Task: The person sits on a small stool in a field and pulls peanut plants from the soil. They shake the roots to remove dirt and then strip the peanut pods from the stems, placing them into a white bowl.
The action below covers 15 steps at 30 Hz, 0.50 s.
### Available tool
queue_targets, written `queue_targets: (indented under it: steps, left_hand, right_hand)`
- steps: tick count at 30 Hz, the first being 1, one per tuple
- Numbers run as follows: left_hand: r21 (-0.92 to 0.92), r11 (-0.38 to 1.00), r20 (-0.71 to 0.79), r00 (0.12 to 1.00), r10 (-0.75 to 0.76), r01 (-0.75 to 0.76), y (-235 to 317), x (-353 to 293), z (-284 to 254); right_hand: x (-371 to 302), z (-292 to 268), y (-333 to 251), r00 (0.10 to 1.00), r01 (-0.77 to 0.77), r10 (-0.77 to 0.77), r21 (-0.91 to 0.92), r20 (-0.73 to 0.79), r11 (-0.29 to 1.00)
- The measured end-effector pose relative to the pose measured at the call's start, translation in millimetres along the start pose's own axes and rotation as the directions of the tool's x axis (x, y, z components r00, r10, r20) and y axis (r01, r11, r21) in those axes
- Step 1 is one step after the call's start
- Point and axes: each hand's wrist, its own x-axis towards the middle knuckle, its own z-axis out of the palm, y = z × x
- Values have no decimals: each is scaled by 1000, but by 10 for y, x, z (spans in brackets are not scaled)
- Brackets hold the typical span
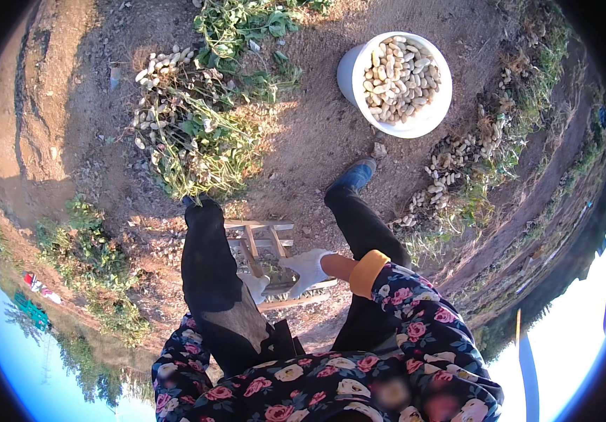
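A low wooden stool (280,226), its bars and slats showing, is between my legs. My right hand (308,269), in a white glove, is closed on its right side. Partly covered by my left thigh, my left hand (254,286) is gloved in white too. Its visible fingers close round the stool near a slanting bar. Ahead and to the right, a white bucket (349,74) holds many peanuts in their shells (401,81). In front of my left foot lies a heap of pulled peanut plants (208,144), with pods (164,65) along its left side.
More peanut plants with pods (450,165) lie in a row along the right. Leafy greens (236,28) continue the left heap farther off. Bare soil (310,133) runs between the rows. My right shoe (358,174) stands just short of the bucket. Low weeds (95,257) grow at the left.
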Motion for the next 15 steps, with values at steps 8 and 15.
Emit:
queue_targets:
  steps: [8, 15]
  left_hand:
    - [91, 991, -7, 995, 100, -99, 10, 153, -398]
    - [110, 964, -9, 969, 246, -244, 402, 642, -516]
  right_hand:
    - [319, 710, -416, 951, -190, 197, 49, -238, 980]
    - [515, 866, -304, 932, -162, 197, 136, -305, 977]
